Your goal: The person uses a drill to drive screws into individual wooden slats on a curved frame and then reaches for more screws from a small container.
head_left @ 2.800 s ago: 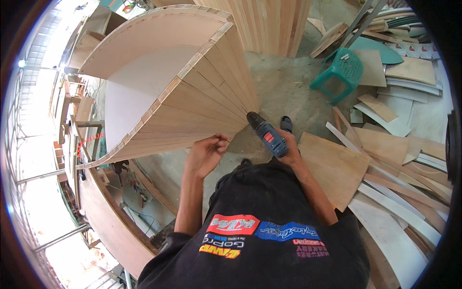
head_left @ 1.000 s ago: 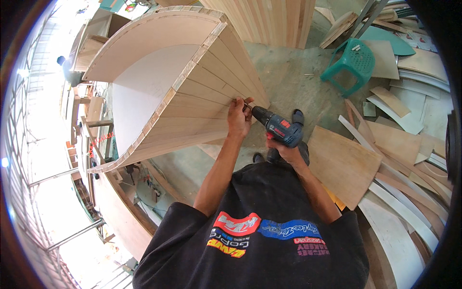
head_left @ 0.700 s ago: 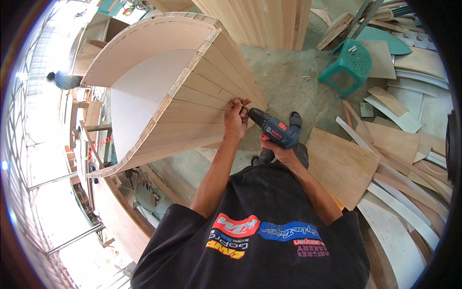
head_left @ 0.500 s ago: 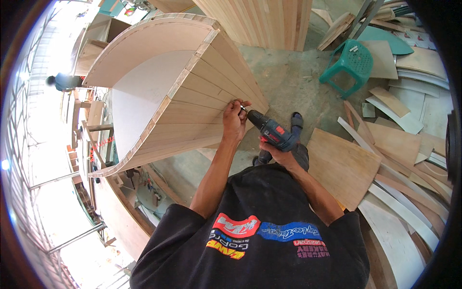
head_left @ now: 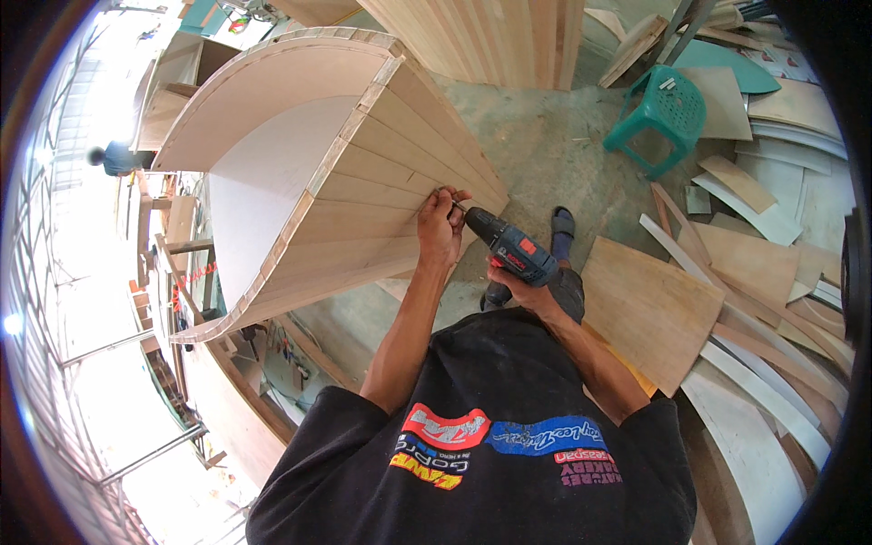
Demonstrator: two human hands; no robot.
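A dark blue and black cordless drill (head_left: 515, 250) is gripped in my right hand (head_left: 524, 287), its chuck pointing up and left at the wooden piece. My left hand (head_left: 440, 225) is closed at the drill's tip, fingers pinched close to the plank surface. What the fingers hold there is too small to make out. Both work against the slatted side of a large curved wooden piece (head_left: 381, 173), made of narrow planks with a pale inner panel (head_left: 272, 173).
A green plastic stool (head_left: 668, 118) stands on the concrete floor at upper right. Plywood sheets and offcuts (head_left: 754, 263) pile along the right. Another slatted panel (head_left: 490, 41) rises at the back. A person (head_left: 123, 157) is far off at left.
The view has shifted very slightly. Both hands and the drill stay at nearly the same spot on the planks.
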